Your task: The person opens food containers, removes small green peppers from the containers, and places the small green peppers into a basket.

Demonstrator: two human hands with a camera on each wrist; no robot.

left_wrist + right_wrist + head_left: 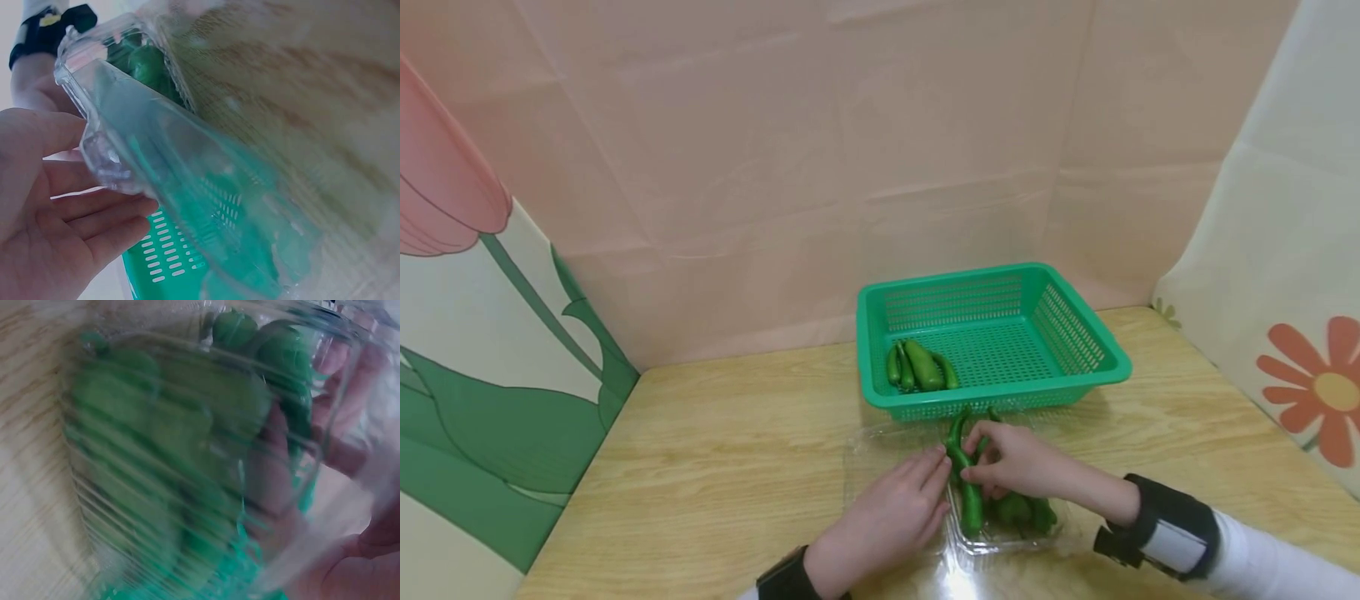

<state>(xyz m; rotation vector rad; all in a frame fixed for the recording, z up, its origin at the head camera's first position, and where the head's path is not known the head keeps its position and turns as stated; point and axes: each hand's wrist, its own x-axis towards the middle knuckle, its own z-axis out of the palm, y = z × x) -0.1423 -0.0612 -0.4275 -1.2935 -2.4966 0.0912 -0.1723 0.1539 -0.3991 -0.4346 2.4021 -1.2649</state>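
Note:
A long green pepper (972,502) lies lengthwise along the left side of a clear plastic clamshell box (1000,547). My right hand (1018,460) reaches over the box from the right and pinches this pepper between thumb and fingers. More green peppers (1015,510) sit in the box under that hand, and the right wrist view (125,406) shows them blurred through the plastic wall. At the box's left side is my left hand (898,510), fingers nearly straight, with fingertips by the pepper and the hinge edge. The left wrist view shows it beside the clear lid (169,144).
Just behind the box stands a green perforated basket (1000,392), with several green peppers (925,367) in its left front corner. The open lid lies flat to the box's left on the wooden table (715,467). A pink backdrop hangs behind; flower-printed cloths flank both sides.

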